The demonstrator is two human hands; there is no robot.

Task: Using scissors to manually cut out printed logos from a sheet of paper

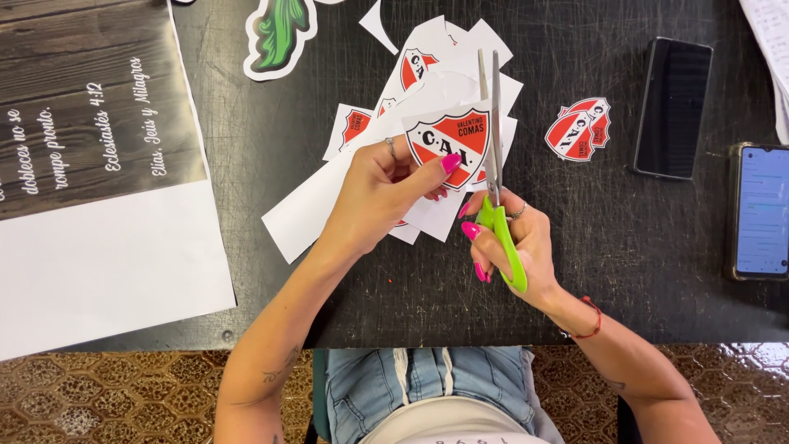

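Note:
My left hand (380, 191) pinches a white paper piece printed with a red and white shield crest (448, 144), thumb on its lower right corner. My right hand (514, 242) grips scissors with green handles (503, 234); their blades (493, 123) point away from me and run along the crest's right edge. Under the held piece lies a pile of white paper sheets (312, 210) with more red shield prints. Both hands hover over the black table (641, 288).
Cut-out red shield stickers (578, 129) lie right of the pile. A dark phone (674, 107) and a lit phone (762, 211) sit at the right. A large printed sheet with a wood pattern (90, 164) covers the left, a green leaf cut-out (279, 33) at top.

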